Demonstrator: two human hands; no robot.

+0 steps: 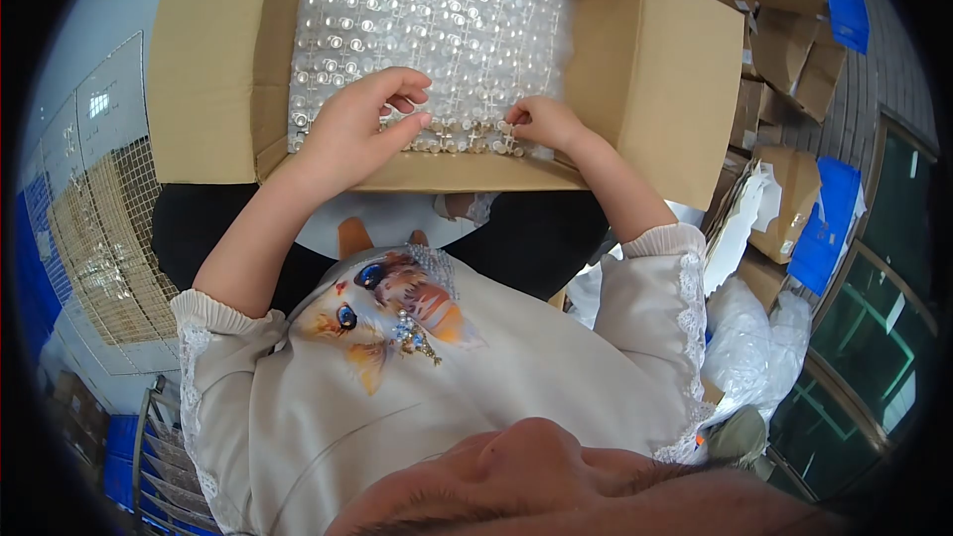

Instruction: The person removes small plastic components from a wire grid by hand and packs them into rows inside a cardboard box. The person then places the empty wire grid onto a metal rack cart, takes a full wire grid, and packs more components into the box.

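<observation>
A cardboard box (pixel 467 174) stands open in front of me. Inside, a clear plastic layer (pixel 427 30) carries many rows of small round shiny parts joined by thin bars. Along the near wall lies a strip of small gold-toned parts (pixel 462 139). My left hand (pixel 347 129) is over the strip's left part, thumb apart from the curled fingers, with nothing visible between them. My right hand (pixel 546 124) pinches at the strip's right end, its fingertips closed. The exact piece between those fingertips is partly hidden.
Box flaps (pixel 685 89) spread out on both sides. Cardboard boxes (pixel 784 50) and a bundle of clear plastic wrap (pixel 745 337) are piled to the right. To the left is a wire grid panel (pixel 99 218), with a metal rack (pixel 164 457) below it.
</observation>
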